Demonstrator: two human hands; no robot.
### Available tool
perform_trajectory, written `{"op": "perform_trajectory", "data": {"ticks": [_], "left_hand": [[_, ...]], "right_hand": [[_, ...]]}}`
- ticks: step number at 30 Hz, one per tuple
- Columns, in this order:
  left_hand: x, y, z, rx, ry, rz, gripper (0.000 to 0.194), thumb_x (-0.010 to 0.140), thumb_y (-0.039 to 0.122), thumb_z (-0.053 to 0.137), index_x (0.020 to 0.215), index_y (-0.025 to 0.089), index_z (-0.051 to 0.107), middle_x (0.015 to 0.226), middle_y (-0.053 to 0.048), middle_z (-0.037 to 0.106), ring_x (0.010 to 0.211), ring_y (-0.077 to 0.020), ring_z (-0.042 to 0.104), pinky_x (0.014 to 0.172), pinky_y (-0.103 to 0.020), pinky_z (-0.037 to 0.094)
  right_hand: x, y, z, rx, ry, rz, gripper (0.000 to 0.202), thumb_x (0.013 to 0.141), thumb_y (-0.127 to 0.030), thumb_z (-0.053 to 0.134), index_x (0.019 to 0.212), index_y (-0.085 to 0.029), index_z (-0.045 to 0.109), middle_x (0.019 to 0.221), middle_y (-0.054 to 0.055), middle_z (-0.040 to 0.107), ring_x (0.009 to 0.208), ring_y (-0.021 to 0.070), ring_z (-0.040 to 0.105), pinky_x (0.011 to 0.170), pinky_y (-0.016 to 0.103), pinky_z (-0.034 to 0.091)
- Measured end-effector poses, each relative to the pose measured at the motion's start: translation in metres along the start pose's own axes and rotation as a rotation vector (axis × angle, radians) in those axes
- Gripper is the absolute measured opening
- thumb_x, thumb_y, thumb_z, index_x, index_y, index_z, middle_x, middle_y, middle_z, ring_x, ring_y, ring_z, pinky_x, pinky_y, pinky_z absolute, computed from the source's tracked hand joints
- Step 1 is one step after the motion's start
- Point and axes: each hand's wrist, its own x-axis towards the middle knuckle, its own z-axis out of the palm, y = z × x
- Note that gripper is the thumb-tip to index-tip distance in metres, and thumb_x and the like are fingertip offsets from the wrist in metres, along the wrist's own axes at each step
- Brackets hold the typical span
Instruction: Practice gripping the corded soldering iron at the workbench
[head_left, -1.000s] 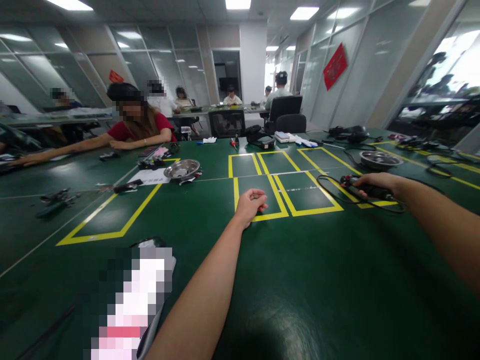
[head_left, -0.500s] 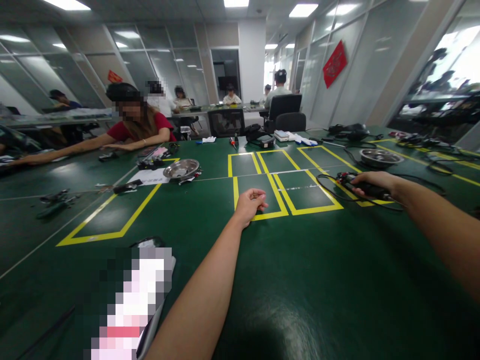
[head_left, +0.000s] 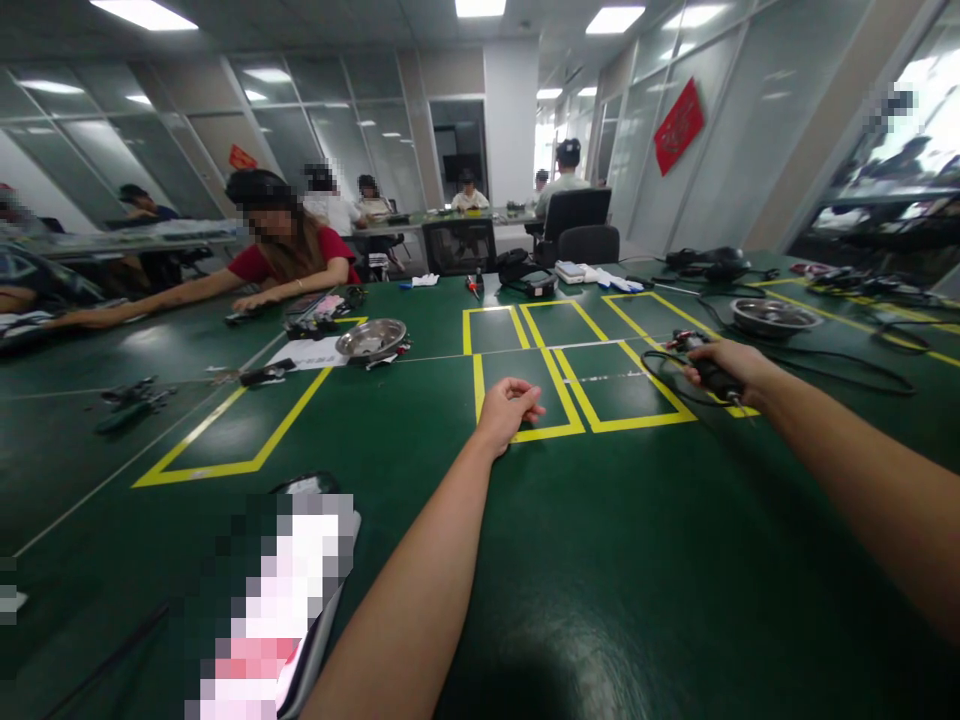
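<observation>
My left hand [head_left: 510, 412] rests on the green table [head_left: 600, 560] at the front of a yellow-taped rectangle [head_left: 551, 434]. Its fingers are curled in towards the thumb; whether anything small sits between them cannot be made out. In my right hand [head_left: 739, 368] is a black electric screwdriver [head_left: 712, 376], its cord looping out beside it. The screwdriver is tilted, with its thin bit pointing down and to the right, above the table by another taped rectangle.
A metal bowl [head_left: 775, 316] stands beyond my right hand, another metal bowl [head_left: 370, 339] at left. A phone [head_left: 300, 600] lies by my left forearm. White gloves [head_left: 611, 279] and a black pouch [head_left: 536, 283] lie farther back. A co-worker in a red shirt [head_left: 330, 258] reaches across the left side.
My right hand has shifted left with the screwdriver, and the bit now shows more steeply downward. My left hand keeps its place and curled shape. The view has turned slightly left.
</observation>
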Motion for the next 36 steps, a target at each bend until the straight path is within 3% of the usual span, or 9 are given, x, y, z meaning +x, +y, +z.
{"op": "perform_trajectory", "data": {"ticks": [4, 7, 10, 14, 18, 20, 26, 36], "left_hand": [[0.000, 0.000, 0.000, 0.011, -0.025, -0.050, 0.022, 0.083, 0.024, 0.075, 0.087, 0.010, 0.058, 0.065, -0.006, 0.069, 0.052, -0.0117, 0.064, 0.053, -0.021, 0.051], [-0.001, 0.001, 0.000, 0.011, -0.034, -0.053, 0.024, 0.082, 0.026, 0.077, 0.086, 0.009, 0.060, 0.066, -0.008, 0.070, 0.053, -0.0119, 0.065, 0.054, -0.022, 0.052], [-0.002, 0.001, -0.001, 0.012, -0.042, -0.039, 0.027, 0.081, 0.030, 0.078, 0.085, 0.009, 0.061, 0.068, -0.008, 0.070, 0.057, -0.0131, 0.066, 0.055, -0.022, 0.053], [0.000, 0.000, -0.001, -0.024, -0.078, -0.047, 0.036, 0.090, 0.043, 0.066, 0.083, 0.008, 0.063, 0.079, -0.012, 0.071, 0.063, -0.0138, 0.068, 0.057, -0.023, 0.054], [0.003, 0.000, -0.001, -0.117, -0.108, -0.083, 0.056, 0.092, 0.063, 0.048, 0.092, 0.009, 0.063, 0.090, -0.015, 0.071, 0.065, -0.0168, 0.070, 0.057, -0.026, 0.055], [0.003, 0.000, -0.002, -0.131, -0.120, -0.093, 0.055, 0.091, 0.063, 0.051, 0.094, 0.009, 0.062, 0.089, -0.014, 0.071, 0.064, -0.0169, 0.070, 0.056, -0.026, 0.055], [0.002, 0.000, -0.003, -0.103, -0.131, -0.089, 0.032, 0.089, 0.040, 0.068, 0.089, 0.009, 0.060, 0.082, -0.011, 0.070, 0.061, -0.0138, 0.068, 0.054, -0.023, 0.052], [0.004, 0.003, 0.000, -0.162, -0.070, -0.089, 0.028, 0.088, 0.036, 0.069, 0.087, 0.008, 0.063, 0.080, -0.011, 0.071, 0.058, -0.0125, 0.065, 0.051, -0.022, 0.049]], "right_hand": [[-0.013, 0.016, 0.023, 0.080, -0.120, -0.141, 0.057, 0.085, -0.008, 0.057, 0.136, -0.025, 0.038, 0.067, 0.001, 0.060, 0.051, 0.0131, 0.058, 0.048, 0.023, 0.049], [-0.033, 0.036, 0.049, 0.143, -0.221, -0.184, 0.075, 0.078, -0.014, 0.064, 0.144, -0.030, 0.033, 0.069, -0.001, 0.061, 0.054, 0.0146, 0.060, 0.048, 0.024, 0.051], [-0.061, 0.059, 0.077, 0.249, -0.406, -0.207, 0.093, 0.073, -0.020, 0.069, 0.152, -0.034, 0.023, 0.069, -0.003, 0.063, 0.054, 0.0156, 0.061, 0.046, 0.025, 0.052], [-0.099, 0.084, 0.102, 0.260, -0.628, -0.193, 0.099, 0.077, -0.025, 0.070, 0.157, -0.036, 0.013, 0.071, -0.003, 0.066, 0.053, 0.0169, 0.063, 0.046, 0.028, 0.053], [-0.118, 0.097, 0.108, 0.190, -0.813, -0.184, 0.100, 0.081, -0.026, 0.070, 0.159, -0.037, 0.008, 0.072, -0.003, 0.067, 0.052, 0.0185, 0.065, 0.045, 0.030, 0.053], [-0.119, 0.099, 0.108, 0.160, -0.850, -0.186, 0.102, 0.081, -0.026, 0.070, 0.159, -0.036, 0.005, 0.073, -0.002, 0.068, 0.051, 0.0185, 0.065, 0.045, 0.030, 0.053], [-0.115, 0.100, 0.106, 0.145, -0.878, -0.205, 0.102, 0.082, -0.026, 0.070, 0.160, -0.036, 0.005, 0.073, -0.003, 0.068, 0.050, 0.0178, 0.065, 0.044, 0.029, 0.053], [-0.105, 0.101, 0.105, 0.196, -0.869, -0.187, 0.103, 0.081, -0.025, 0.071, 0.161, -0.036, 0.007, 0.073, -0.002, 0.068, 0.050, 0.0169, 0.064, 0.044, 0.027, 0.052]]}}
